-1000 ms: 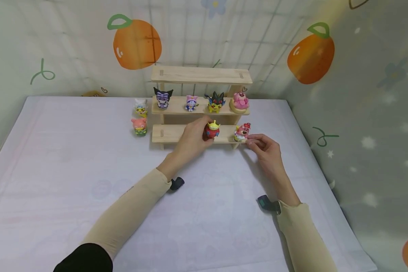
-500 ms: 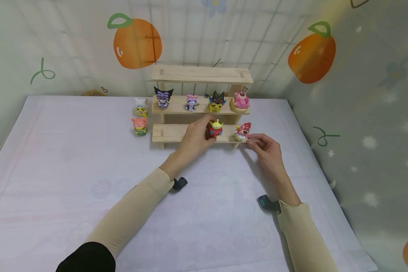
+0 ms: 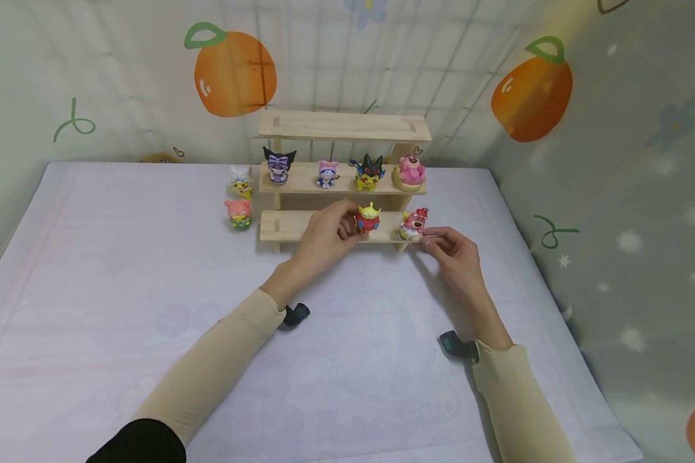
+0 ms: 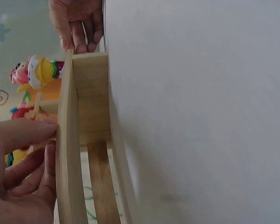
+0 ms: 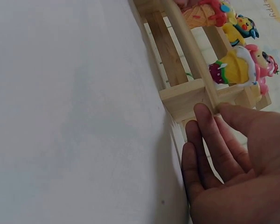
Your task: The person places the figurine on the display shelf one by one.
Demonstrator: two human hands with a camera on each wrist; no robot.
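Note:
A three-tier wooden display shelf [image 3: 291,226] stands at the back of the table. On its lowest board is a red toy figurine [image 3: 367,219] with a yellow-green top and a cone-like base. My left hand [image 3: 326,233] is just left of that figurine, thumb at the board's front edge, fingers loosely bent with nothing seen between them. To the right stands a pink bear figurine [image 3: 413,224] in a yellow cup. My right hand [image 5: 238,154] pinches the right end of the lowest board, thumb on top and a finger beneath.
On the middle board stand several figurines, among them a purple one with black ears [image 3: 278,166] and a pink bear [image 3: 409,173]. Left of the shelf, a white-topped figurine [image 3: 240,182] and a pink-and-green figurine [image 3: 239,214] stand on the white table [image 3: 121,276].
My left hand slid the red figurine a little to the right, then let go and drew back slightly left. The right hand stayed at the shelf's end.

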